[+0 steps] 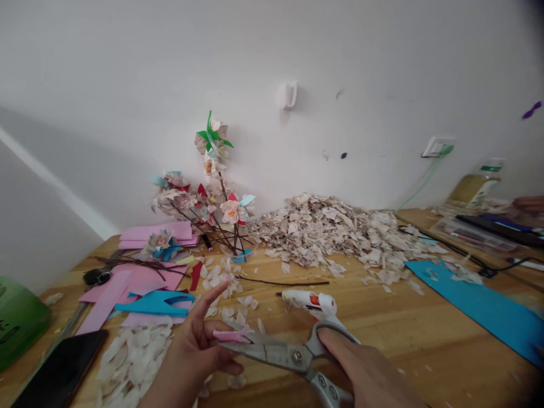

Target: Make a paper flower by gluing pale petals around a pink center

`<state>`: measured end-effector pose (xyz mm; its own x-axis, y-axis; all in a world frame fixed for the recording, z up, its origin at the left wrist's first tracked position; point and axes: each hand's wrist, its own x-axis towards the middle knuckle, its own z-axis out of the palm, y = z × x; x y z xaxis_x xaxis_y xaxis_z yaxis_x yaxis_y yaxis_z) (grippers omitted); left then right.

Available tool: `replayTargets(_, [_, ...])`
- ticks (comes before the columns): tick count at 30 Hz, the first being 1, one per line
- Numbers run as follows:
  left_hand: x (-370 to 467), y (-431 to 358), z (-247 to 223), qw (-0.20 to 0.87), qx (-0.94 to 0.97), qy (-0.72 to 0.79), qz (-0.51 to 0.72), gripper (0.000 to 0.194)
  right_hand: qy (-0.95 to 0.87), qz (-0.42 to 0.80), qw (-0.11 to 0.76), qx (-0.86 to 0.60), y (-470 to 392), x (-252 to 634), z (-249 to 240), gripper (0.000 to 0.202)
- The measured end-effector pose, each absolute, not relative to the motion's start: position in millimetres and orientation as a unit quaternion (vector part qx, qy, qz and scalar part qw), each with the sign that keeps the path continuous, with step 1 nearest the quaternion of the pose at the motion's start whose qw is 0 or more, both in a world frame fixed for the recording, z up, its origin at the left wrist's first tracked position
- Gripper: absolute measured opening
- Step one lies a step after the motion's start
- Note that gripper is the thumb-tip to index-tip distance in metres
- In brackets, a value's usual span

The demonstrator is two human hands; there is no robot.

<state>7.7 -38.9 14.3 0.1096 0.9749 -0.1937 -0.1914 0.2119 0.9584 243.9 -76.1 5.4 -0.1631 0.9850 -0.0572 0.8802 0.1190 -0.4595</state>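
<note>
My left hand (199, 345) pinches a small pink piece (233, 336) between thumb and fingers, its index finger raised. The piece has a frayed or slit right end, which lies at the blades of the metal scissors (276, 352). My right hand (361, 362) holds the scissors by their handles, with the blades slightly apart and pointing left. Behind the scissors a white glue gun (312, 303) lies on the wooden table (382, 323). A twig with a white petal flower (232, 283) at its left end lies just beyond my left hand.
Petal flowers on twigs (233, 212) stand near the wall, beside a large heap of dry petals (331, 226). Pink sheets (157, 232), blue cutouts (148, 303), loose petals (131, 357) and a phone (63, 365) lie left. A blue sheet (476, 303) lies right.
</note>
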Motion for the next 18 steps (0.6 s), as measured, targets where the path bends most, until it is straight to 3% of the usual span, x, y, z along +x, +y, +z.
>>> replayTargets(18, [7.4,-40.3,17.1,0.626,0.423,0.458,0.468,0.098,-0.740,0.177,0.097,-0.642,-76.6,243.0,1.9,0.026])
